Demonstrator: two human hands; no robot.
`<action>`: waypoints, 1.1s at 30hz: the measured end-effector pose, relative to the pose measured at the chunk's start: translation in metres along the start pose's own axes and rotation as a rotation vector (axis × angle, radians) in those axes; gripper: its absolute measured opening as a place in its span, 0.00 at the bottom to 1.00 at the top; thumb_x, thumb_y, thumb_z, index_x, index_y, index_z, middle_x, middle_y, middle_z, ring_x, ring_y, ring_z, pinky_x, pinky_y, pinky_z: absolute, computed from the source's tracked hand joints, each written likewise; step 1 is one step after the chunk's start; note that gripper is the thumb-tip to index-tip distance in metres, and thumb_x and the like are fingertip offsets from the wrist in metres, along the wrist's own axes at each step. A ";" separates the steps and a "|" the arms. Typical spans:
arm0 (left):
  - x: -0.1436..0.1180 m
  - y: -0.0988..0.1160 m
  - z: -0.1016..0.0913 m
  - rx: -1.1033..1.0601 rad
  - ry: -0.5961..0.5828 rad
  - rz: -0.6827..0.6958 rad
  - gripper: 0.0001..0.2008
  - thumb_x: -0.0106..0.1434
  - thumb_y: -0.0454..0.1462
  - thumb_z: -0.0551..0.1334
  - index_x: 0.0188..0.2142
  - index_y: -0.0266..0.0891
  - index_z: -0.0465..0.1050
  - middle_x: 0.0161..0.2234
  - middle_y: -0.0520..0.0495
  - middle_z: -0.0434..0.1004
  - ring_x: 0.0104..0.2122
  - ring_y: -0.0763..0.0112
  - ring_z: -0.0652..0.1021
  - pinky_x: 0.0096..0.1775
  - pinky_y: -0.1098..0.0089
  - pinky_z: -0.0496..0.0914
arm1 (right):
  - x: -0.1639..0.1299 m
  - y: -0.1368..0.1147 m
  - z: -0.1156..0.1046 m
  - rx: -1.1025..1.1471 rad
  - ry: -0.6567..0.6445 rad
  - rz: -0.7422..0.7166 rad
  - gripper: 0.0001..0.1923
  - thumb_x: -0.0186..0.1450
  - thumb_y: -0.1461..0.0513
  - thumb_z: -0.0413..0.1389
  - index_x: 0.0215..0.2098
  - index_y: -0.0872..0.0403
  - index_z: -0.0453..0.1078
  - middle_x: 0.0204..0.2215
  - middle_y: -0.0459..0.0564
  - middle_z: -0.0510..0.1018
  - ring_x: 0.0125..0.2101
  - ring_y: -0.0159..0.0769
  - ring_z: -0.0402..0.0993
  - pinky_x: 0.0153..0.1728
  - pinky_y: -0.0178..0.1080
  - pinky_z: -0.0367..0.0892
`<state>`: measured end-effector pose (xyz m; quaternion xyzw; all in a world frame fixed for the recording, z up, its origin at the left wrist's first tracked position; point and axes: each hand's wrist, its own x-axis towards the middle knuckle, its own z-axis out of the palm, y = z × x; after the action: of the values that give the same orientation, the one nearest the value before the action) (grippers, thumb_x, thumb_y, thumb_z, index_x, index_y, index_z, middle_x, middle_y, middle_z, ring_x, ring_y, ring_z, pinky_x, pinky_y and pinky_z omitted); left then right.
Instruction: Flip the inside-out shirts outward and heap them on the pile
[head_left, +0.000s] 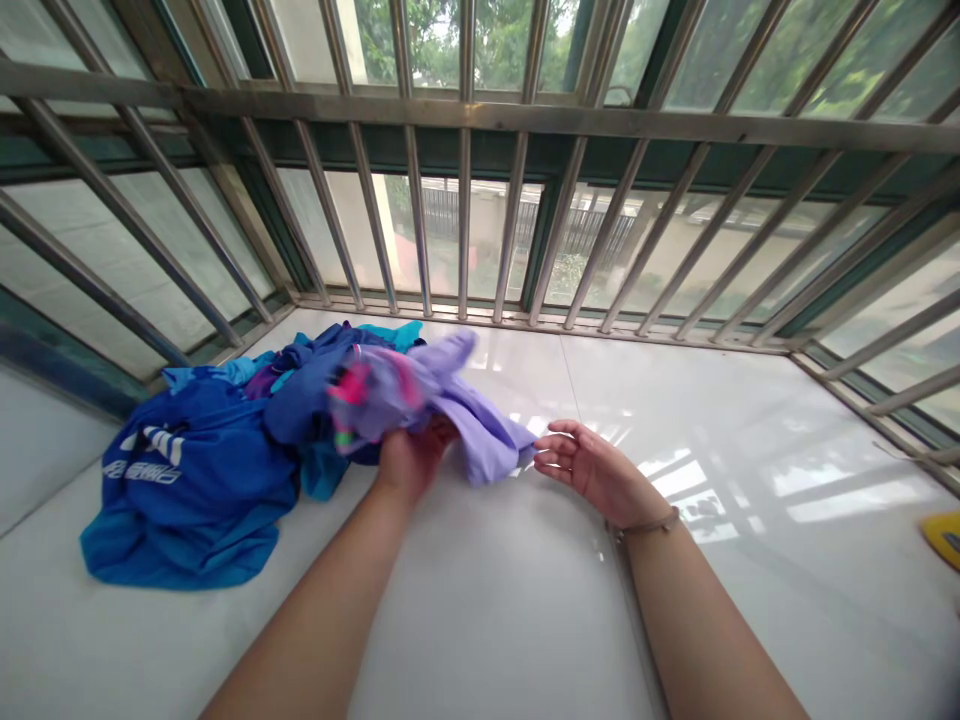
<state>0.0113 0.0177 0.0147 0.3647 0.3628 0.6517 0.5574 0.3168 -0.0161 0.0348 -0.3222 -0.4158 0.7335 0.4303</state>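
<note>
Both hands are reaching forward over a glossy white ledge (525, 600) that is running out ahead of them to a barred window. Left hand (409, 460) is closing its fingers around a bunched lilac garment (465, 410), gripping it from underneath, with the cloth blurring above the knuckles; a patch of pink and green print is showing on the part just left of the grip. Right hand (592, 470) is hanging loosely open just beside the garment's trailing lilac edge, fingers slightly curled and pointing toward it; whether the fingertips are touching the cloth is hard to tell. A thin bracelet (649, 525) is sitting on that wrist.

Beyond both hands, steel window bars (465, 200) are standing along the far edge of the ledge and wrapping round on both sides. Left of the left hand, a heap of blue clothes (202, 470) is lying on the ledge, touching the lilac garment, with white lettering showing on the biggest blue piece and a turquoise piece peeking out behind. Far to the right of the right hand, a small yellow object (943, 535) is sitting at the ledge's edge, only partly in view.
</note>
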 end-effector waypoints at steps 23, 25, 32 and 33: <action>0.009 -0.003 -0.003 1.066 0.193 0.055 0.20 0.70 0.43 0.65 0.21 0.44 0.68 0.20 0.48 0.75 0.29 0.61 0.80 0.36 0.67 0.67 | 0.022 0.032 0.008 -1.813 0.400 0.141 0.34 0.82 0.49 0.45 0.82 0.49 0.55 0.83 0.52 0.50 0.82 0.54 0.42 0.78 0.69 0.41; 0.010 -0.002 -0.003 1.091 0.174 0.049 0.22 0.71 0.42 0.64 0.20 0.44 0.67 0.21 0.48 0.76 0.30 0.62 0.81 0.36 0.67 0.67 | 0.024 0.030 0.014 -1.838 0.407 0.193 0.35 0.82 0.47 0.43 0.83 0.47 0.53 0.83 0.49 0.48 0.82 0.53 0.40 0.78 0.67 0.40; 0.014 -0.009 -0.003 1.174 0.181 0.097 0.20 0.72 0.41 0.64 0.21 0.43 0.70 0.25 0.42 0.82 0.35 0.57 0.85 0.39 0.66 0.69 | 0.029 0.032 0.018 -1.825 0.462 0.227 0.36 0.82 0.45 0.42 0.83 0.43 0.51 0.83 0.45 0.46 0.82 0.50 0.40 0.79 0.65 0.38; 0.015 -0.011 -0.004 1.189 0.182 0.099 0.20 0.72 0.41 0.64 0.22 0.43 0.71 0.26 0.41 0.82 0.36 0.56 0.86 0.39 0.66 0.70 | 0.030 0.032 0.017 -1.818 0.466 0.225 0.36 0.81 0.44 0.42 0.83 0.43 0.52 0.83 0.44 0.46 0.82 0.49 0.40 0.79 0.65 0.38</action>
<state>0.0112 0.0331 0.0046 0.5731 0.6937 0.3909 0.1939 0.2781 -0.0042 0.0107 -0.7110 -0.6983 0.0824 0.0132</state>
